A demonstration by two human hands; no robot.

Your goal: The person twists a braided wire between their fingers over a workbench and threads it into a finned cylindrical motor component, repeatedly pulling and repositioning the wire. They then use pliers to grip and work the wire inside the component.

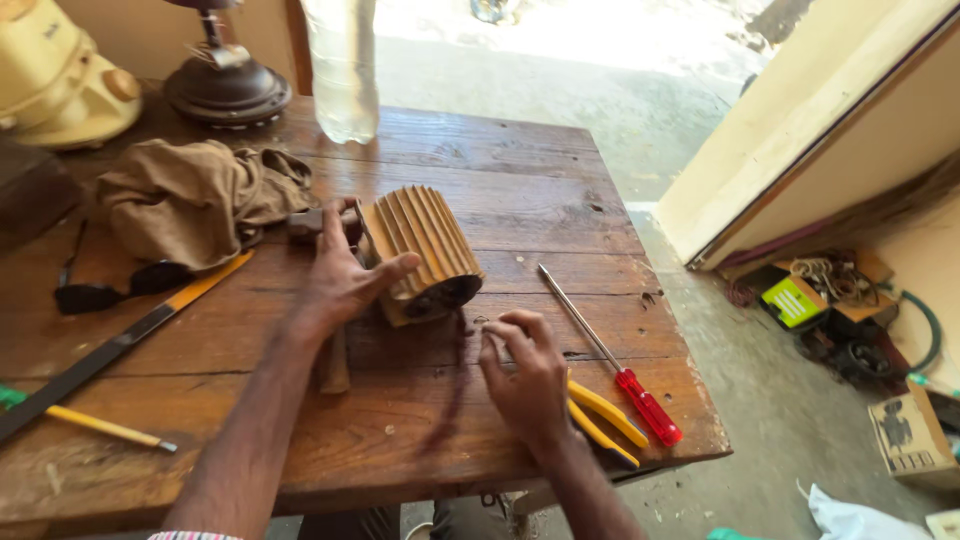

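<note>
A ribbed, tan-coloured motor housing (425, 250) lies on its side on the wooden table (520, 200). My left hand (345, 275) grips its left end, fingers wrapped around the body. My right hand (525, 375) rests on the table just in front of the housing, fingertips pinched together near a small part too tiny to make out. A reddish-brown wire (455, 385) runs from the housing toward the table's front edge. Yellow-handled pliers (605, 420) lie partly under my right hand.
A red-handled screwdriver (610, 360) lies right of my right hand. A brown cloth (190, 200), sunglasses (110, 290), a long flat black-and-orange tool (120, 345), a plastic bottle (342, 70), a fan base (225, 85) and a cream appliance (60, 75) occupy the left and back. Boxes and clutter sit on the floor at right.
</note>
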